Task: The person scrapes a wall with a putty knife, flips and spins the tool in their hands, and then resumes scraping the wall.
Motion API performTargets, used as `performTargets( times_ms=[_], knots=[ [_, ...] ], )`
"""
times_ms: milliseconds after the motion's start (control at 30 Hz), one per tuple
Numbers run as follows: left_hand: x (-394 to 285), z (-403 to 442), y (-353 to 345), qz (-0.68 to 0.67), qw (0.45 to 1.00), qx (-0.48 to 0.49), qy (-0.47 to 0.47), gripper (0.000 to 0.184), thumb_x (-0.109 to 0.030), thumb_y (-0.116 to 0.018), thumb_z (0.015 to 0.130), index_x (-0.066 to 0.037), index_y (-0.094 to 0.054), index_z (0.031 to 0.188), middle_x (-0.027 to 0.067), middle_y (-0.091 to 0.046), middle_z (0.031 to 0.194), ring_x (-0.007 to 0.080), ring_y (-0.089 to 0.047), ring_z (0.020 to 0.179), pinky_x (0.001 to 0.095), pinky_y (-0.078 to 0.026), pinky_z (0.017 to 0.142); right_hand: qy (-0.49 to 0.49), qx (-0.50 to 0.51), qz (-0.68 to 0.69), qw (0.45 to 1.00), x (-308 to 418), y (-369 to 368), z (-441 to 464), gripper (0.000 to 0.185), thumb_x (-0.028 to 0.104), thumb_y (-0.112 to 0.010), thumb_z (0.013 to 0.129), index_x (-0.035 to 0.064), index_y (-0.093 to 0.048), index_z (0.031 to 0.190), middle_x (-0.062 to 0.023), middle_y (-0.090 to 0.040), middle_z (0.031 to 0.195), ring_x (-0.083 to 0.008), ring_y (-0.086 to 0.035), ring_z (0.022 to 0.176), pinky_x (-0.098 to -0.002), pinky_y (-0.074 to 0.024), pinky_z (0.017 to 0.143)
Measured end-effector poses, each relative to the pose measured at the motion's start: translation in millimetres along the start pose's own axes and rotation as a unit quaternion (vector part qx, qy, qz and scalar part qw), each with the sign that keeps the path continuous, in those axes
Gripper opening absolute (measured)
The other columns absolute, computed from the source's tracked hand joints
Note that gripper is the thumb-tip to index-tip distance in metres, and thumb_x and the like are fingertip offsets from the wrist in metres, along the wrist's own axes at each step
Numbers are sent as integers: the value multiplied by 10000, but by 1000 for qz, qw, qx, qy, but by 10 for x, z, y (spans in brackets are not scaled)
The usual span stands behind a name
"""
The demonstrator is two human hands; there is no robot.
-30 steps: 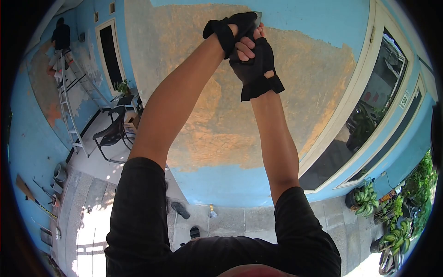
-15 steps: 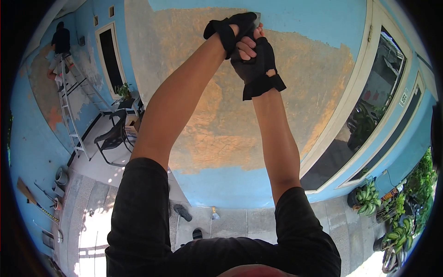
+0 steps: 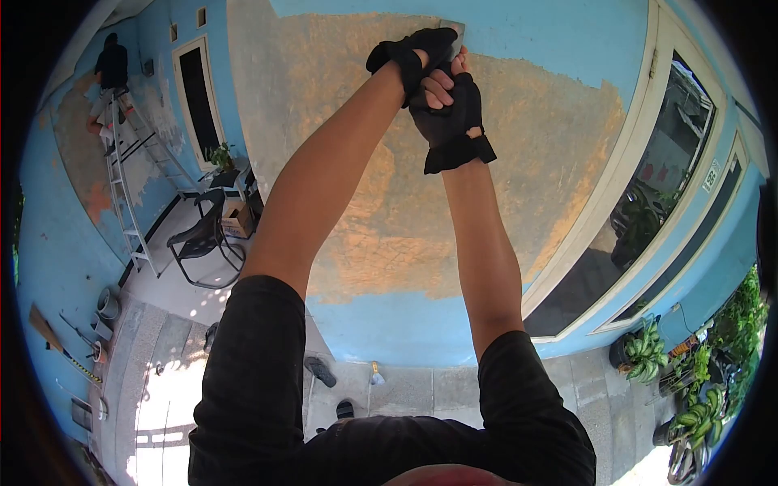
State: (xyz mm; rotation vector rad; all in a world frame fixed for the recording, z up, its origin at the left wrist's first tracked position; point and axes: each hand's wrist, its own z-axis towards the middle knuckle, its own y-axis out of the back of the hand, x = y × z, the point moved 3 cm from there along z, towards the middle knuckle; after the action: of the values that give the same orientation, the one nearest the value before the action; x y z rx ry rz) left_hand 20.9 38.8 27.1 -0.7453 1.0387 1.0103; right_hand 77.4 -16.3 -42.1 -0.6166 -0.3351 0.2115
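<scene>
High on the wall (image 3: 559, 28), along the top edge of the bare patch (image 3: 405, 178), holding a metal scraper (image 3: 455, 35) with left hand (image 3: 420, 50) and right hand (image 3: 450, 107) — clasped together, one above the other, in black gloves (image 3: 444, 155). Well off left — beyond a chair (image 3: 200, 239) — can see a person (image 3: 112, 65) on a ladder (image 3: 130, 232).

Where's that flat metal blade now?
At the head view's top, right of centre, the blade pokes out past the left hand and right hand, beside blue paint.
</scene>
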Motion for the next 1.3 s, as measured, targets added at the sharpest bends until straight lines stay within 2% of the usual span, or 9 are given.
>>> performTargets(
  times_ms=[67, 200, 433, 667, 800, 1033, 1100, 1200, 1300],
  knots=[
    [40, -9, 27, -14, 1000, -16, 23, 400, -404, -497, 959, -32, -629, 893, 53, -642, 765, 162, -630, 701, 266, -518, 618, -19, -2, 22, 1000, 1, -27, -9, 209, 275, -372, 1036, 300, -580, 1042, 30, -462, 620, -94, -427, 432, -256, -399, 414],
    [143, 52, 54, 43, 998, -10, -35, 383, -415, -502, 953, -61, -644, 916, 38, -663, 805, 146, -627, 673, 253, -514, 573, -38, -7, 1, 999, 24, -19, -138, 217, 300, -375, 1035, 270, -589, 1019, 32, -458, 628, -90, -442, 449, -248, -403, 424],
    [-43, -221, -3, 27, 999, 7, 21, 363, -445, -509, 941, -112, -653, 939, 6, -660, 791, 122, -598, 605, 226, -482, 506, 9, -68, -23, 997, 37, -131, -31, 212, 298, -378, 1033, 271, -584, 987, 40, -445, 610, -89, -402, 428, -242, -360, 409],
    [-23, 92, 59, -52, 996, 66, 3, 322, -379, -531, 946, -79, -633, 886, 27, -648, 791, 117, -596, 637, 228, -503, 551, 10, -61, -31, 998, 34, -202, 47, 183, 276, -411, 1026, 262, -555, 915, 38, -450, 612, -82, -402, 457, -235, -356, 424],
    [16, 83, 8, 29, 999, 35, -19, 332, -372, -530, 949, -61, -624, 884, 26, -634, 750, 120, -591, 652, 220, -495, 585, 0, -67, -21, 998, -1, -164, -52, 163, 260, -424, 1023, 266, -552, 922, 40, -453, 622, -84, -404, 459, -234, -356, 425],
    [140, 230, 11, -19, 998, 44, -29, 354, -388, -503, 955, -61, -624, 890, 23, -628, 732, 128, -597, 646, 243, -504, 588, 3, -86, -45, 995, 75, -136, -117, 177, 256, -416, 1026, 236, -547, 910, 41, -447, 626, -87, -395, 456, -238, -352, 424],
    [32, 288, 24, 69, 995, -6, -65, 346, -379, -506, 953, -58, -624, 900, 29, -635, 753, 132, -607, 675, 257, -511, 592, -28, -74, -32, 996, 126, -144, -34, 188, 251, -406, 1029, 212, -532, 894, 43, -439, 623, -85, -386, 448, -240, -346, 420],
    [32, 244, 22, -35, 998, 40, -30, 335, -368, -512, 950, -56, -626, 903, 33, -644, 781, 135, -610, 685, 263, -512, 590, -11, -94, -47, 994, 178, -216, 18, 198, 243, -401, 1030, 187, -515, 877, 45, -437, 625, -84, -385, 446, -244, -343, 418],
    [104, 376, 63, 17, 999, -10, -48, 313, -362, -530, 942, -67, -629, 913, 21, -643, 790, 126, -602, 668, 246, -502, 568, -19, -128, -79, 988, 166, -288, -115, 215, 244, -394, 1033, 170, -498, 860, 42, -440, 631, -86, -387, 449, -247, -341, 417]
  ],
)
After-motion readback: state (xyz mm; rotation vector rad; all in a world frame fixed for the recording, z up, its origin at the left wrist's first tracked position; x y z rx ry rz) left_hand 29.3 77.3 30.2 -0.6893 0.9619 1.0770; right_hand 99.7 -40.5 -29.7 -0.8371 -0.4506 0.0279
